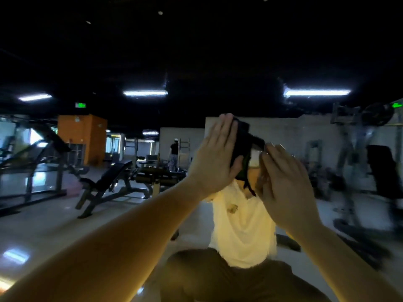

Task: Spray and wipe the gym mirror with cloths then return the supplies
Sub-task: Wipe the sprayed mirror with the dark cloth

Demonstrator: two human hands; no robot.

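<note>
Head view: dark cloth point(242, 147) flat against mirror point(305, 136) at face height, pinned by straight fingers point(226, 127) of left hand point(214, 162); right hand point(283, 182) flat too, fingertips at cloth's right edge. Probably soft, light, limp; prone to bunching. Press palm over centre.

In view are one left hand point(214, 158), one right hand point(283, 184), one dark cloth point(242, 142), three long ceiling strip lights point(35, 97) point(145, 92) point(316, 92), two green exit signs point(80, 105) point(397, 105), one orange pillar point(82, 138), one adjustable bench point(113, 173) and one distant person point(174, 155).
</note>
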